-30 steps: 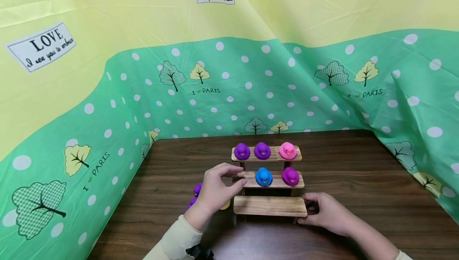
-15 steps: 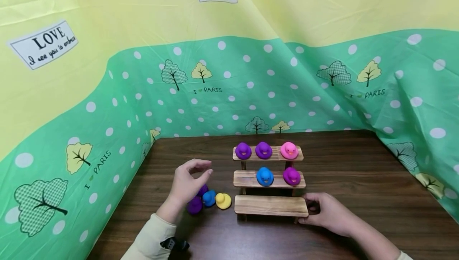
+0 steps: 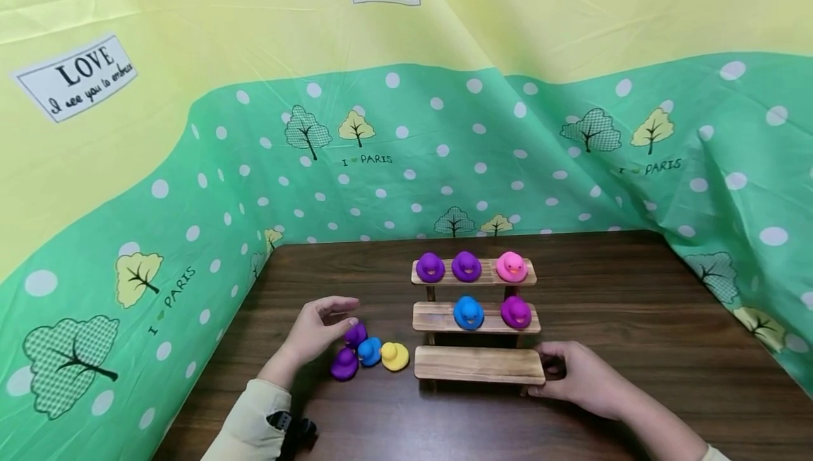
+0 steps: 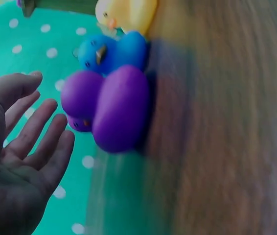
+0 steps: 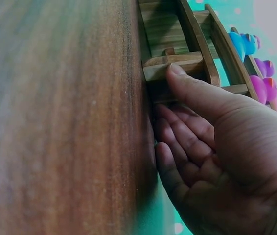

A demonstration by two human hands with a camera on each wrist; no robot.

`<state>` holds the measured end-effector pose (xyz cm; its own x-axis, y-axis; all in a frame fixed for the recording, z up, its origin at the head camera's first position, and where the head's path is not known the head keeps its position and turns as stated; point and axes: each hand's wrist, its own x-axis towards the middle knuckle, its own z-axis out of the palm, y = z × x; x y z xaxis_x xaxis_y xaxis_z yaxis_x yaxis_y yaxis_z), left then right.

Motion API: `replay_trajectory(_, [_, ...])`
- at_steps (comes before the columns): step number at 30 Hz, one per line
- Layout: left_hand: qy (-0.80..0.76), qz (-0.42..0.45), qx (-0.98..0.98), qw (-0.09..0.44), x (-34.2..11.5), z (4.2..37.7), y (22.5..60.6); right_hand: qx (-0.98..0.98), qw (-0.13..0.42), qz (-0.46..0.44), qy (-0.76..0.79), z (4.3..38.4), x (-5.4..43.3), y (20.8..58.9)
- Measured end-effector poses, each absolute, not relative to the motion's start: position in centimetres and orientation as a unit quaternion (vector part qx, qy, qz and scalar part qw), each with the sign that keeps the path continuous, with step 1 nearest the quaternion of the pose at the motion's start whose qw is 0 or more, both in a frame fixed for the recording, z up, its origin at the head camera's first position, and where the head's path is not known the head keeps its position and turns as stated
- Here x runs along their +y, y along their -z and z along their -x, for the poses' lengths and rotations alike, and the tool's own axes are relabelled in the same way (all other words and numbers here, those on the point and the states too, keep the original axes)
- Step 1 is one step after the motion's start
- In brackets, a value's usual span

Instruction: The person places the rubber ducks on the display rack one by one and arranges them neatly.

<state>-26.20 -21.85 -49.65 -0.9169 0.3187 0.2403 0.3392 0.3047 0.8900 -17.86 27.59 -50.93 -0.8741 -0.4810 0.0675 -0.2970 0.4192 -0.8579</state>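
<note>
My left hand (image 3: 315, 330) hovers with parted, loosely bent fingers beside a small group of rubber ducks, holding nothing. Closest to it are two purple ducks (image 3: 345, 364), with a blue duck (image 3: 370, 351) and a yellow duck (image 3: 395, 356) to their right. In the left wrist view, a purple duck (image 4: 121, 110) lies just past the fingertips, apart from them. My right hand (image 3: 574, 380) grips the right end of a three-tier wooden display stand (image 3: 479, 366) at its lowest step. In the right wrist view, the thumb presses the stand's wooden side piece (image 5: 192, 66); the fingers curl beside it.
Two purple ducks (image 3: 466, 267) and a pink duck (image 3: 512, 267) sit on the top tier. The middle tier bears a blue duck (image 3: 468, 313) and a magenta duck (image 3: 516, 313). A printed curtain (image 3: 406, 157) encloses the dark wooden table (image 3: 610, 284).
My left hand has moved away from the middle tier, leftward and down to the loose ducks, which are now uncovered. The right hand has stayed at the stand.
</note>
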Motion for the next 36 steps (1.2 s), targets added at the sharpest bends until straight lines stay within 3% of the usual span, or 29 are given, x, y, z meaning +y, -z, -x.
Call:
replay_trajectory(11, [0.537, 0.216, -0.813, -0.065, -23.7, 26.2, 51.1, 0.844, 0.086, 0.234, 0.475, 18.0, 27.5, 50.8])
replay_trajectory(36, [0.514, 0.188, -0.832, -0.095, -23.9, 26.1, 51.4, 0.837, 0.094, 0.231, 0.486, 17.7, 27.5, 50.9])
